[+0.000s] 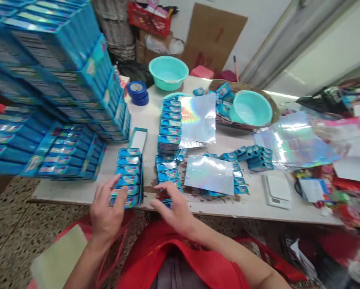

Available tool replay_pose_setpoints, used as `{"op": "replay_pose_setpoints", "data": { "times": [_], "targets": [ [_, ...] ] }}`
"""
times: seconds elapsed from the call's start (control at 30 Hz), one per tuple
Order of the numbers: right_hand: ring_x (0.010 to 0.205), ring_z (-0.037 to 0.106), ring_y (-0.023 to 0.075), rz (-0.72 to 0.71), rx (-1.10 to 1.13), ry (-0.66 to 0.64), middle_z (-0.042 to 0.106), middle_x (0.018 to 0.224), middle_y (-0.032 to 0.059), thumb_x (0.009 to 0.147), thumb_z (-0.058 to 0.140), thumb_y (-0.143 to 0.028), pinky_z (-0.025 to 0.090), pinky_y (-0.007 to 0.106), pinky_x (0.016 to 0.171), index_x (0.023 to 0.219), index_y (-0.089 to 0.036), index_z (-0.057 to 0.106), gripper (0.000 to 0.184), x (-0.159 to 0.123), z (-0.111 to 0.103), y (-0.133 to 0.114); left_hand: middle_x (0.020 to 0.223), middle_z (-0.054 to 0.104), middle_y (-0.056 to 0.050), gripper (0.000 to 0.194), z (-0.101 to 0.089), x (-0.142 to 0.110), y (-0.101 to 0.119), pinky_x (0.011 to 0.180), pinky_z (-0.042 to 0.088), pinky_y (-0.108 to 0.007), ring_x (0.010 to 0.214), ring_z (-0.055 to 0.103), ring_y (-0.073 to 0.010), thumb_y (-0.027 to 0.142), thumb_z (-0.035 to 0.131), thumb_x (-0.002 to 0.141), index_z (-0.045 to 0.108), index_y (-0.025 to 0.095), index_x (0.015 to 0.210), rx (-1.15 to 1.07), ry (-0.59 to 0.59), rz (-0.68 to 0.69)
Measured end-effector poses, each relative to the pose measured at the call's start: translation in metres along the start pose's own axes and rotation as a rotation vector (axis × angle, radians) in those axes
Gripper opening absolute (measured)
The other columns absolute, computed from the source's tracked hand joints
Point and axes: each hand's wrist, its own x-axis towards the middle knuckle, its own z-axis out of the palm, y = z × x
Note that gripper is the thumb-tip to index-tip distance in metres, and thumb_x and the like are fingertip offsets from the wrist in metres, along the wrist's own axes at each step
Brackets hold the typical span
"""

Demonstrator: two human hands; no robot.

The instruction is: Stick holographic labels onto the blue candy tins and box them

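Note:
My left hand (106,210) is at the near left end of a row of small blue boxes (128,169), thumb and fingers apart; whether the fingertips touch the boxes I cannot tell. This row stands in or against a blue carton, and a pale inner flap (138,139) shows at its far end. My right hand (176,208) hovers by the near end of a second row of blue boxes (168,173). Its thumb and fingers are spread, with nothing visible between them. Behind this second row stands a taller row of blue boxes (170,128).
Tall stacks of filled blue cartons (74,64) rise at the left. Shiny silver sheets (210,174) lie over boxes on the table (246,210). Farther back are blue tape rolls (138,93), a turquoise basin (168,72) and a basket (270,105). A small scale (277,190) sits at the right.

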Motion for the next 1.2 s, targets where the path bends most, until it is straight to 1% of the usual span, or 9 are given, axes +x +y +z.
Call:
{"op": "replay_pose_setpoints", "data": {
  "times": [0.1,0.17,0.23,0.33,0.43,0.67,0.83,1.0,1.2],
  "targets": [
    [0.085,0.059,0.0186,-0.079,-0.275,0.302,0.063,0.096,0.0060,0.089,0.051,-0.033,0.049,0.034,0.078,0.104,-0.024,0.058,0.019,-0.002,-0.099,0.045,0.118,0.062,-0.005,0.034,0.053,0.007,0.087,0.100,0.045,-0.037,0.112,0.057,-0.0206,0.040,0.042,0.092,0.057,0.026,0.120,-0.061,-0.280,0.309],
    [0.090,0.057,0.0222,-0.011,-0.495,0.461,0.062,0.099,0.0097,0.089,0.047,-0.033,0.047,0.038,0.079,0.105,-0.020,0.059,0.024,0.004,-0.163,0.094,0.134,0.054,-0.007,0.042,0.112,0.012,0.135,0.107,0.038,-0.040,0.126,0.048,-0.0226,0.038,0.042,0.093,0.049,0.023,0.131,0.023,-0.601,0.522],
    [0.095,0.054,0.0254,0.070,-0.686,0.496,0.062,0.102,0.0131,0.089,0.044,-0.031,0.045,0.041,0.081,0.108,-0.017,0.060,0.029,0.014,-0.213,0.143,0.148,0.039,-0.010,0.053,0.179,0.015,0.168,0.110,0.033,-0.048,0.137,0.033,-0.0288,0.037,0.047,0.091,0.039,0.020,0.140,0.200,-0.864,0.631],
    [0.102,0.050,0.0277,0.108,-0.894,0.360,0.061,0.108,0.0149,0.088,0.047,-0.028,0.041,0.043,0.086,0.112,-0.016,0.062,0.031,0.028,-0.251,0.192,0.156,0.022,-0.012,0.065,0.265,0.013,0.184,0.108,0.030,-0.058,0.143,0.018,-0.0346,0.039,0.052,0.088,0.030,0.018,0.145,0.443,-1.061,0.582],
    [0.104,0.048,0.0295,0.126,-1.054,0.199,0.058,0.116,0.0142,0.087,0.053,-0.031,0.039,0.042,0.084,0.118,-0.021,0.061,0.033,0.035,-0.255,0.210,0.158,0.011,-0.010,0.072,0.310,0.001,0.174,0.107,0.025,-0.065,0.144,0.006,-0.0351,0.044,0.053,0.087,0.024,0.021,0.148,0.549,-1.093,0.513],
    [0.112,0.045,0.0309,0.071,-1.131,0.130,0.059,0.123,0.0130,0.091,0.048,-0.032,0.035,0.043,0.089,0.123,-0.021,0.057,0.035,0.029,-0.244,0.220,0.158,0.003,-0.009,0.080,0.321,-0.013,0.159,0.107,0.022,-0.067,0.145,0.000,-0.0340,0.048,0.052,0.086,0.014,0.018,0.151,0.624,-1.052,0.525],
    [0.109,0.047,0.0286,-0.007,-1.082,0.152,0.060,0.120,0.0140,0.092,0.045,-0.031,0.036,0.039,0.089,0.109,-0.017,0.062,0.028,0.023,-0.247,0.228,0.158,-0.001,-0.007,0.082,0.322,-0.012,0.162,0.109,0.022,-0.065,0.145,-0.003,-0.0314,0.050,0.051,0.086,0.012,0.018,0.151,0.641,-1.067,0.504],
    [0.106,0.047,0.0296,0.034,-1.058,0.218,0.059,0.118,0.0152,0.090,0.047,-0.034,0.036,0.040,0.086,0.118,-0.016,0.058,0.035,0.030,-0.248,0.226,0.158,-0.003,-0.006,0.083,0.324,-0.013,0.158,0.109,0.020,-0.065,0.145,-0.005,-0.0309,0.052,0.052,0.085,0.011,0.019,0.151,0.613,-1.068,0.489],
    [0.104,0.048,0.0299,0.047,-1.119,0.158,0.060,0.115,0.0143,0.091,0.045,-0.032,0.034,0.040,0.083,0.118,-0.020,0.059,0.033,0.029,-0.241,0.223,0.158,-0.003,-0.006,0.084,0.331,-0.015,0.152,0.109,0.019,-0.066,0.145,-0.007,-0.0315,0.052,0.054,0.083,0.013,0.022,0.151,0.607,-1.053,0.478]
  ]
}}
